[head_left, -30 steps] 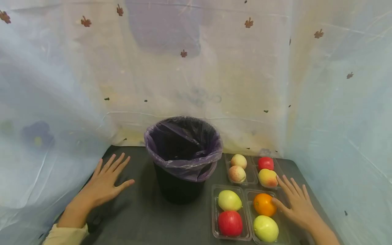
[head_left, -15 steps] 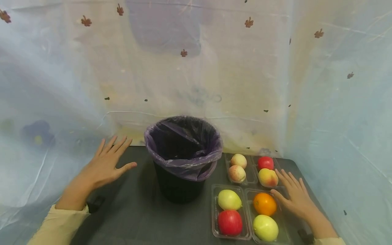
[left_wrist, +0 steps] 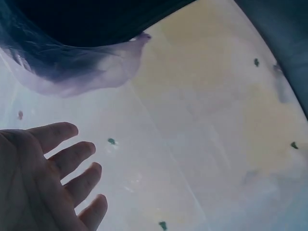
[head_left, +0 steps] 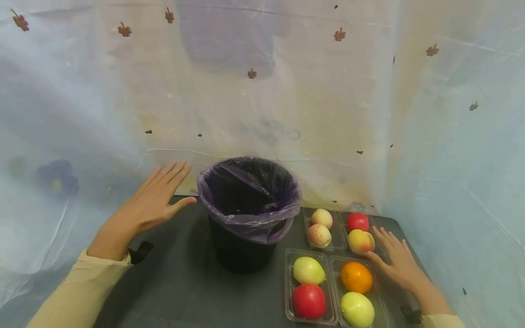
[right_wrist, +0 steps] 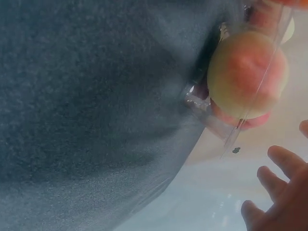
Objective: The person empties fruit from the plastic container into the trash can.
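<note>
My left hand (head_left: 153, 200) hovers to the left of a black bin (head_left: 242, 250), fingers straight and thumb spread toward its rim. A purple plastic bag (head_left: 250, 228) lines the bin and folds over its edge; the left wrist view shows the bag (left_wrist: 91, 72) beyond the fingers. On the right, my right hand (head_left: 395, 259) is held with fingers spread beside the clear trays, nearest a yellow-red peach (head_left: 361, 241). That peach (right_wrist: 248, 74) sits in its tray in the right wrist view, apart from the fingertips. Both hands hold nothing.
Clear plastic trays (head_left: 289, 291) hold a red apple (head_left: 309, 301), an orange (head_left: 357, 277), yellow-green fruits (head_left: 357, 310), two pale peaches (head_left: 320, 235) and a small red fruit (head_left: 357, 222). A patterned sheet (head_left: 328, 114) encloses the dark table (head_left: 184, 291) at the back and sides.
My left hand has risen and moved forward and right, closer to the bin. My right hand has shifted slightly, off the orange's edge. The head view has tilted a little. Fruits and bin stay put.
</note>
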